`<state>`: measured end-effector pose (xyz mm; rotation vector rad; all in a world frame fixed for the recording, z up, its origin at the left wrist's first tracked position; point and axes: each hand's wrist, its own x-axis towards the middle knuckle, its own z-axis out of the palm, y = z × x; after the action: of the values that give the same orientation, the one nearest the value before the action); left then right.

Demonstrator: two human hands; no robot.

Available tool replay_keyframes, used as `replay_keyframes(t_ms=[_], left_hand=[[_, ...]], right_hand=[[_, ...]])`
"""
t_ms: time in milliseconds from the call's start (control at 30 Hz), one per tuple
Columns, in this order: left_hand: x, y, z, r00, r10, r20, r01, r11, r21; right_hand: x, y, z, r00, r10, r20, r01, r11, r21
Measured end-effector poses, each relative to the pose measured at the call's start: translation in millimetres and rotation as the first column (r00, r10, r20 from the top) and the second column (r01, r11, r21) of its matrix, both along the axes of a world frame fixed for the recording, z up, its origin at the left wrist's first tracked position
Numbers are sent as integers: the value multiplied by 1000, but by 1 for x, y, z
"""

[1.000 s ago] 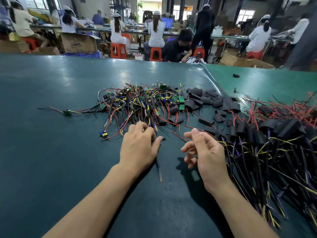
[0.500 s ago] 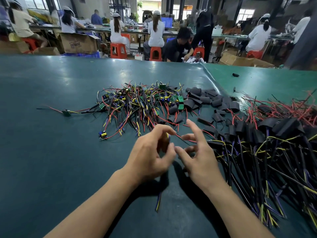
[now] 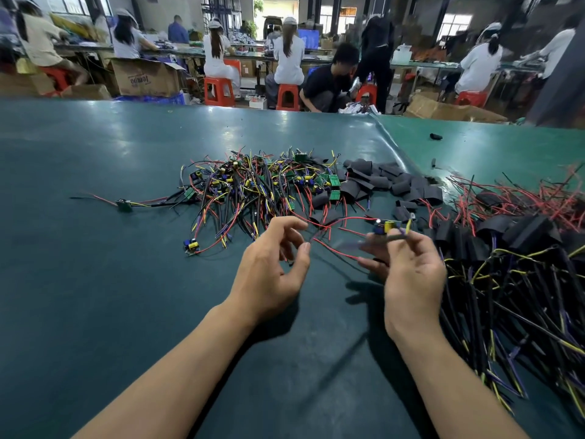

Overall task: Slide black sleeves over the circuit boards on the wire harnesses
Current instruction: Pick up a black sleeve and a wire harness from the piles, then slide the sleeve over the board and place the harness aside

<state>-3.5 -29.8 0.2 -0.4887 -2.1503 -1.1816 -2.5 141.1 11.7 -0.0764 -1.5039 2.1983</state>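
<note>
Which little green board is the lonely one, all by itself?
Start at the big tangle of coloured wires in the middle of the green table. Look left, past its edge. The lone green board lies apart there, trailing thin wires both ways.

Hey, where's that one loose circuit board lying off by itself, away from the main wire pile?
In the head view, the lone circuit board lies on the green table at the left, beyond the tangled wire pile.

Red stools beside long workbenches
</note>
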Motion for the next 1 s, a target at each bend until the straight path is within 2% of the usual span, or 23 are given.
replay_keyframes(t_ms=[67,133,300,400,500,633,700,800,933,1000], left_hand=[[-1,-1,0,999,31,22,-31,999,-12],[-1,-2,0,999,45,30,-45,999,-22],[3,-3,-1,997,72,22,-70,994,-79],[1,-2,0,993,117,14,-115,988,-98],[-11,6,6,997,77,-3,-74,959,-274],[-49,28,25,998,-9,-66,-29,839,-543],[-78,40,35,998,51,33,-21,805,-592],[-122,48,42,952,215,218,-54,818,-572],[-160,61,40,946,254,200,-74,772,-631],[-175,73,38,952,235,197,-55,764,-643]], right_hand=[[-1,5,4,1000,18,3,-18,988,-156],[-1,5,4,1000,23,-10,-24,978,-208],[1,9,7,998,-24,-54,11,975,-222],[4,14,14,989,-118,-92,100,978,-183],[12,17,19,938,-254,-235,247,967,-57],[17,18,20,876,-351,-330,371,929,-1],[17,19,20,878,-361,-313,380,925,0],[13,23,18,891,-368,-264,386,922,17],[9,32,17,884,-426,-192,423,904,-60],[9,33,18,907,-391,-158,374,919,-127]])
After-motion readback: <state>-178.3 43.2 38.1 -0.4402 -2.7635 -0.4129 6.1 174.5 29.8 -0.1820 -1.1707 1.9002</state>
